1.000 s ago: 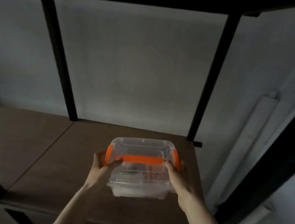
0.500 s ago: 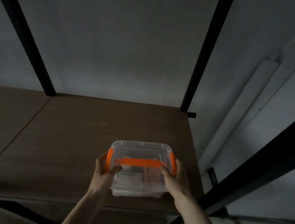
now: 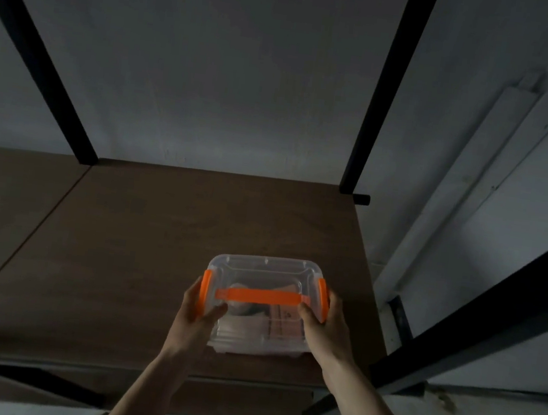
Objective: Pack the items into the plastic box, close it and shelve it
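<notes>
The clear plastic box [image 3: 266, 275], with its lid on, an orange handle across the top and orange side clips, is over the front right part of the brown shelf board [image 3: 144, 243]. Packed items show dimly through the lid. My left hand [image 3: 195, 318] grips its left side by the clip. My right hand [image 3: 323, 330] grips its right side, thumb on the lid. Whether the box's base touches the board, I cannot tell.
Black metal uprights [image 3: 377, 116] stand at the back of the shelf against a grey wall, and another slants at the left [image 3: 42, 58]. A black diagonal frame bar [image 3: 482, 301] runs close on the right. A white conduit [image 3: 469, 183] runs up the wall.
The view has tilted down and the upper shelf has dropped out of sight. The box, still in both hands, has come lower over the shelf board's front right part.
</notes>
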Motion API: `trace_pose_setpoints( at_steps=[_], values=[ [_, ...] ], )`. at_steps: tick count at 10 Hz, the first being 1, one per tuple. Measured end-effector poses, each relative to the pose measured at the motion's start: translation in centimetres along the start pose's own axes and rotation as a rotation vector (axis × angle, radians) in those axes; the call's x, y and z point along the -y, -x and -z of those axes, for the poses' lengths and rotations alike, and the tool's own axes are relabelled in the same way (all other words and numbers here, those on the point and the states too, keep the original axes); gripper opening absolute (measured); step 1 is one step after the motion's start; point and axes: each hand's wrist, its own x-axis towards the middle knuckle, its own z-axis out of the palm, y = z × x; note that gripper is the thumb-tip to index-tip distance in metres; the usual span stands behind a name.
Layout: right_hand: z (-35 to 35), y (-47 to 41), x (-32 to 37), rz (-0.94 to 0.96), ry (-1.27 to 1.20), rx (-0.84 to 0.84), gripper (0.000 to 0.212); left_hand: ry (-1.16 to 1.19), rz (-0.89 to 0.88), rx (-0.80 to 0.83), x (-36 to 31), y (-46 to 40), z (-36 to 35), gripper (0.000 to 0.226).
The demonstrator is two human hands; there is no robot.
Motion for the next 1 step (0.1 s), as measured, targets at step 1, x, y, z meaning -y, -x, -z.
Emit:
trace_pose_setpoints(
  at_steps=[1],
  values=[
    [0.77, 1.23, 0.84, 0.026, 0.145, -0.082, 0.085, -0.152, -0.046, -0.072, -1.25, 1.17, 0.41, 0.073]
  ],
)
